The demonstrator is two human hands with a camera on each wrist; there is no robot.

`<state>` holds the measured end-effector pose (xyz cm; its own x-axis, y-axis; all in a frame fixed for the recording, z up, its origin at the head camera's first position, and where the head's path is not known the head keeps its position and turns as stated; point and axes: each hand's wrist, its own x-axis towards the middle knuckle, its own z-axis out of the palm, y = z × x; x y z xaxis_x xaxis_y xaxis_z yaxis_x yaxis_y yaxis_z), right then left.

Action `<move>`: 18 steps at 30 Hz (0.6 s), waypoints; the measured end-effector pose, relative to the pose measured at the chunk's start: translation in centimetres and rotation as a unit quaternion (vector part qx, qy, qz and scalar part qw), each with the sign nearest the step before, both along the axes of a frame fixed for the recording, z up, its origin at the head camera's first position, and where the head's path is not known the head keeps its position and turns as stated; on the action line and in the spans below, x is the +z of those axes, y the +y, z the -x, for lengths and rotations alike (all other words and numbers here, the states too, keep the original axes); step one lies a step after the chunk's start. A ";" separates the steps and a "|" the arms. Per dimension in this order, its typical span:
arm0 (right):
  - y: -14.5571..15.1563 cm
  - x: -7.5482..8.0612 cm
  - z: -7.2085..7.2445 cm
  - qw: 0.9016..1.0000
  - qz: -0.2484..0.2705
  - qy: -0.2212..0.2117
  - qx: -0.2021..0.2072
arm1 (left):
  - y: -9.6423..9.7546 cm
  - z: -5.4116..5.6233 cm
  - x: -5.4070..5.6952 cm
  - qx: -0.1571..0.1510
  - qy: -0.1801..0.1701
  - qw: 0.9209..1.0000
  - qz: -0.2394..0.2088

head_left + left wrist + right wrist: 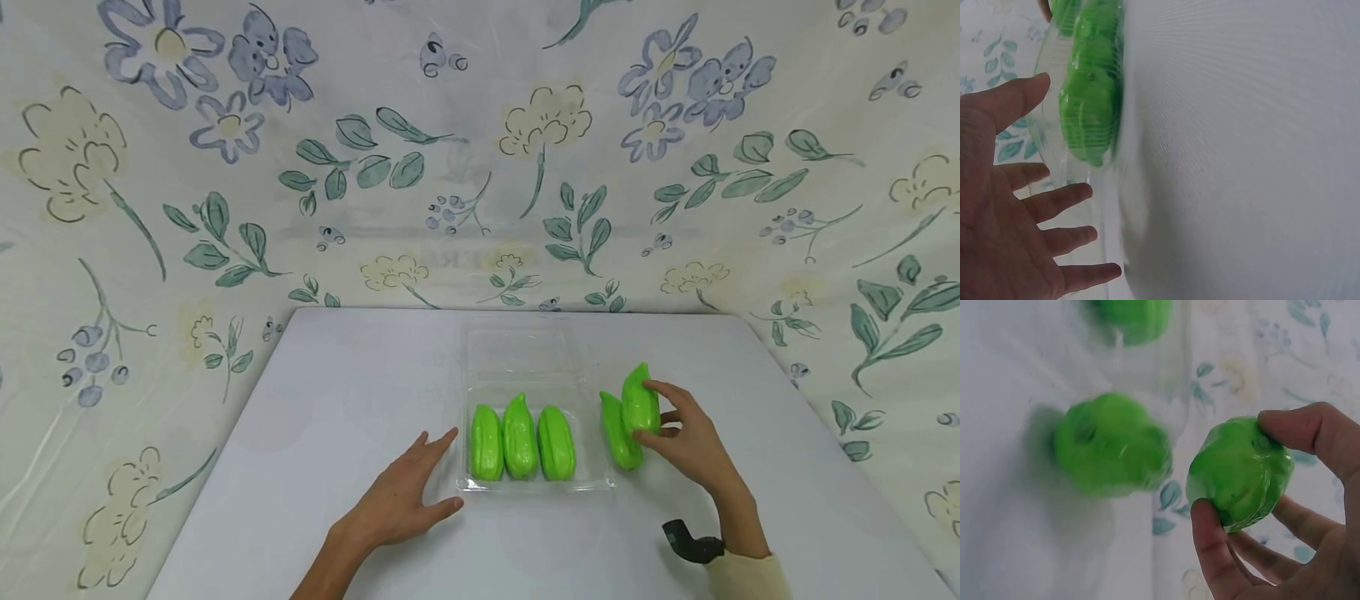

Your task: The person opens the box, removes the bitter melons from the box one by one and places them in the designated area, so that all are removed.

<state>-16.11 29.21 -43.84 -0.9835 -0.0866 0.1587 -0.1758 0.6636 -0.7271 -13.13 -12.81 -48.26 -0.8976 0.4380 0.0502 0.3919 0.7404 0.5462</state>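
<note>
In the head view, my right hand (686, 433) pinches a bright green, glossy imitation vegetable (641, 402), long with a pointed tip, between thumb and fingers. It is held up off the table in the right wrist view, its rounded end (1240, 472) towards the camera. Beside it, a similar green vegetable (618, 433) lies on the table, right of a clear plastic clamshell box (592, 482). Three more green vegetables (520, 437) lie side by side in the box. My left hand (397, 496), fingers spread, is by the box's left edge and holds nothing.
The box's clear lid (521, 350) lies folded back towards the far side. Under everything is a white table (337, 400); a flower-patterned sheet (480, 167) hangs behind and beside it. A black strap (692, 543) sits at my right wrist.
</note>
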 end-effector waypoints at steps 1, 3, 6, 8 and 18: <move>0.4 -0.2 0.0 1.000 -0.002 -0.008 -0.007 | 0.0 0.0 0.0 0.001 0.000 1.000 0.000; 1.1 -0.7 0.0 0.999 -0.004 -0.024 -0.022 | 0.0 0.0 0.0 0.001 0.001 1.000 0.000; 1.9 -1.3 -0.1 0.998 -0.009 -0.046 -0.034 | 0.0 -0.1 0.1 0.003 -0.002 1.000 -0.003; 2.2 -1.7 -0.3 0.998 -0.009 -0.057 -0.040 | 0.0 -0.1 0.1 0.003 -0.003 1.000 -0.004; 2.6 -2.9 -0.3 0.995 -0.018 -0.092 -0.041 | 0.0 -0.2 0.2 0.005 -0.010 1.000 -0.007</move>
